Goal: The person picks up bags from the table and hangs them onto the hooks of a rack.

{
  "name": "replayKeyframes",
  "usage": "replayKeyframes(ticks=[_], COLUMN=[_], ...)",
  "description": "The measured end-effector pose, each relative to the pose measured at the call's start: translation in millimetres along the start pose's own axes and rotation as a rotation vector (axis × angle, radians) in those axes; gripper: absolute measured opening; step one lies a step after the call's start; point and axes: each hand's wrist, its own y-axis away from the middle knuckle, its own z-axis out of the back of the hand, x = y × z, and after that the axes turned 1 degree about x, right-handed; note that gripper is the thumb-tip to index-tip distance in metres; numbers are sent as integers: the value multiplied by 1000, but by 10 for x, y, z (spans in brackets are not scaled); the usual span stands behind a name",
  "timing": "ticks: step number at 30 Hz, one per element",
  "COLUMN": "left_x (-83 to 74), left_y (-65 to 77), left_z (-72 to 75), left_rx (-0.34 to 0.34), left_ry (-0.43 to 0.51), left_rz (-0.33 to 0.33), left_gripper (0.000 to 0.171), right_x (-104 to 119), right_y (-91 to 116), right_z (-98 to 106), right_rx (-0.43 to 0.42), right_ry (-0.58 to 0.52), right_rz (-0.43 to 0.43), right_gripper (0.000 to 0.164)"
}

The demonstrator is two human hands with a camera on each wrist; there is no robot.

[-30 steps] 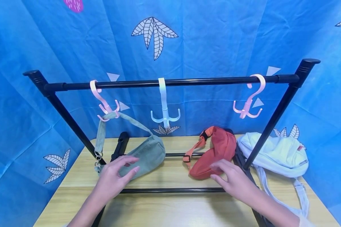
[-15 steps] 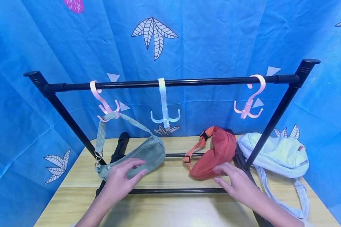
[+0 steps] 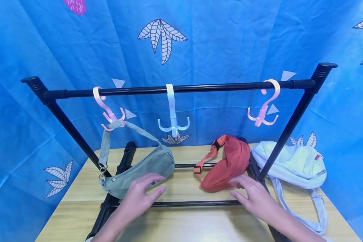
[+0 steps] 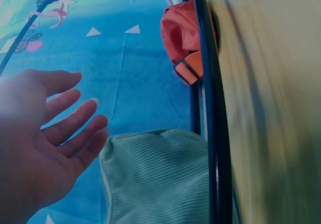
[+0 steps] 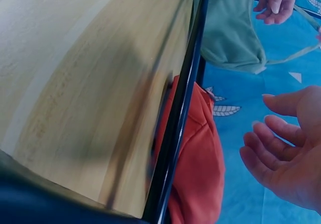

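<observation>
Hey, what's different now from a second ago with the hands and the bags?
The left hand has moved right, uncovering the zipped left end of the green bag. The right hand has eased slightly right. Nothing was picked up or let go. The green bag's strap still hangs on the pink hook; the red bag and white bag stayed put.

Creased blue cloth (image 3: 224,40) hangs facing me w/ white leaf prints (image 3: 166,43), pale triangles (image 3: 119,82), a pink motif (image 3: 76,6) top l.; below, lt. wood-grain desk (image 3: 181,228), soft shadows, bright sheen nr. front
</observation>
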Motion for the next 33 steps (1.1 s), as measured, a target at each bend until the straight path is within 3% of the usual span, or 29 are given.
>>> replayKeyframes(ticks=[10,22,33], left_x=[-52,-54,-36], left_y=[5,10,3], left_z=[-121,-222,-324], left_rx=[24,108,102], left_ry=[4,-5,-15], left_rz=[45,21,-23], left_gripper=[33,28,29], right_x=[-47,-245,-371], right_y=[44,246,349], right_z=[-4,-42,5], right_rx=[-15,-102,-100], right_ry=[18,48,20], right_rz=[-12,21,14], right_gripper=[26,31,31])
